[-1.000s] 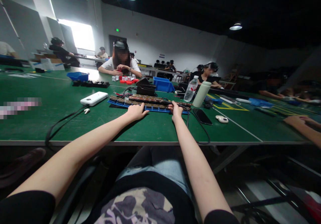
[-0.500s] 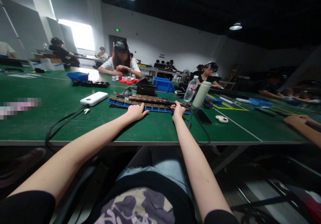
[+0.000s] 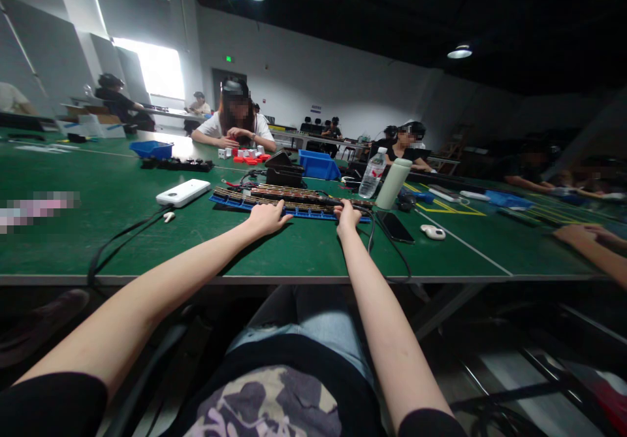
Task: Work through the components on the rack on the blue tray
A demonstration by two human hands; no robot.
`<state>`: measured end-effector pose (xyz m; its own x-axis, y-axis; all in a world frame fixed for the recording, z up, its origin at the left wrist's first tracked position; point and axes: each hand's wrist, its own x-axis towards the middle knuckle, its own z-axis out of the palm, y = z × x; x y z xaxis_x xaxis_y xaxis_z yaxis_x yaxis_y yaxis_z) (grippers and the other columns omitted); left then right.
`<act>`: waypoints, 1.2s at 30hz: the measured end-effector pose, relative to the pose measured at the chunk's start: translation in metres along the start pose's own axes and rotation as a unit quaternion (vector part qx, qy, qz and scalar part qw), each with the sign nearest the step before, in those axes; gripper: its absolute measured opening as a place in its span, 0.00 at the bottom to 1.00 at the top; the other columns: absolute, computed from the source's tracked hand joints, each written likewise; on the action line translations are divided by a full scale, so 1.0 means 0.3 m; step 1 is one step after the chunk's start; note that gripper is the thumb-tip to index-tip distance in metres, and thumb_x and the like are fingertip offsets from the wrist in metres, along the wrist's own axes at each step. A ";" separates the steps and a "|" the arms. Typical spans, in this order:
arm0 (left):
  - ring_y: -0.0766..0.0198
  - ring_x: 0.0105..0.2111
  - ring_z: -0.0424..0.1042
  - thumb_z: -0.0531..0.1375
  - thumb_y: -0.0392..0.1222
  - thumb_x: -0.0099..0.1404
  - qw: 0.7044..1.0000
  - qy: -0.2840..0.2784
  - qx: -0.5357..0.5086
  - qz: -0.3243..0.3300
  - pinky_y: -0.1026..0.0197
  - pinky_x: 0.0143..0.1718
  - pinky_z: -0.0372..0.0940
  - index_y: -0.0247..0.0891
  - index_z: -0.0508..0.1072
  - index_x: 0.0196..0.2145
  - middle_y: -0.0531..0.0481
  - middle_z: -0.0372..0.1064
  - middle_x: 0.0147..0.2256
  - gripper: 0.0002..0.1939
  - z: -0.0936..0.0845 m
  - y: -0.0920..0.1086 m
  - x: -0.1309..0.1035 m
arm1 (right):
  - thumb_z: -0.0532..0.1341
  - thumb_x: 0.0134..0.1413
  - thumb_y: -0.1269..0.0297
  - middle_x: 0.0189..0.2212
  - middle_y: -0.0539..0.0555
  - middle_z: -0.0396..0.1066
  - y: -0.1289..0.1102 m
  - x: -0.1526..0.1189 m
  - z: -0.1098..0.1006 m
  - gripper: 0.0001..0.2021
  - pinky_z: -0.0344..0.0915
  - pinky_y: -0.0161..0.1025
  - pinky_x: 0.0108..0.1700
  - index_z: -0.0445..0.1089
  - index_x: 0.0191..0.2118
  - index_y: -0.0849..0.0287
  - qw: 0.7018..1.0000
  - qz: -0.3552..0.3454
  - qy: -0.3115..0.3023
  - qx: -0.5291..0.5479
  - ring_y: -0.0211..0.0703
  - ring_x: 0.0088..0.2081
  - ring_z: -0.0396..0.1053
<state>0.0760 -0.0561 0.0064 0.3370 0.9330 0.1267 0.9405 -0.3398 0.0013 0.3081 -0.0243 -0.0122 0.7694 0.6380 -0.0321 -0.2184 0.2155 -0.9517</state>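
Observation:
A long blue strip-shaped tray [image 3: 313, 213] with brown and metallic rows on it lies across the green table. My left hand [image 3: 267, 219] rests at its front edge, thumb and index finger apart, nothing visible in it. Near the right end, my right hand [image 3: 347, 215] is closed round a dark, slim tool [image 3: 329, 200] that has a cable and points left over the strips. The tool's tip is too small to make out. Behind the tray stands a black holder [image 3: 284, 170].
A white power bank [image 3: 183, 193] with a cable lies left. To the right are a clear bottle [image 3: 373, 174], a green flask [image 3: 393, 185], a black phone [image 3: 396, 226] and an earbud case [image 3: 433, 232]. Blue bins [image 3: 318, 164] stand behind; a person [image 3: 235, 120] sits opposite.
The dark tool in my right hand has tilted slightly, its front end shifting a little. Both hands stay almost in place.

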 end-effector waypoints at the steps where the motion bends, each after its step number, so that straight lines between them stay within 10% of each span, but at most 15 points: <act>1: 0.36 0.59 0.78 0.45 0.62 0.81 1.000 0.003 0.001 0.001 0.45 0.55 0.69 0.34 0.58 0.76 0.26 0.79 0.56 0.38 -0.001 0.001 -0.001 | 0.65 0.59 0.69 0.15 0.47 0.70 0.000 0.001 0.000 0.14 0.65 0.27 0.25 0.68 0.23 0.57 1.000 0.000 0.002 -0.002 0.33 0.19 0.67; 36: 0.42 0.60 0.77 0.50 0.53 0.80 0.998 0.059 0.016 0.029 0.51 0.53 0.70 0.36 0.74 0.64 0.33 0.78 0.59 0.26 -0.014 0.008 -0.022 | 0.67 0.58 0.66 0.13 0.45 0.67 0.000 -0.005 -0.011 0.09 0.69 0.33 0.25 0.72 0.26 0.56 0.999 -0.026 -0.015 -0.039 0.38 0.19 0.68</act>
<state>0.0760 -0.0636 0.0097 0.3855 0.8903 0.2423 0.9209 -0.3876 -0.0406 0.3088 -0.0278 -0.0130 0.7598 0.6496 0.0268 -0.1301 0.1923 -0.9727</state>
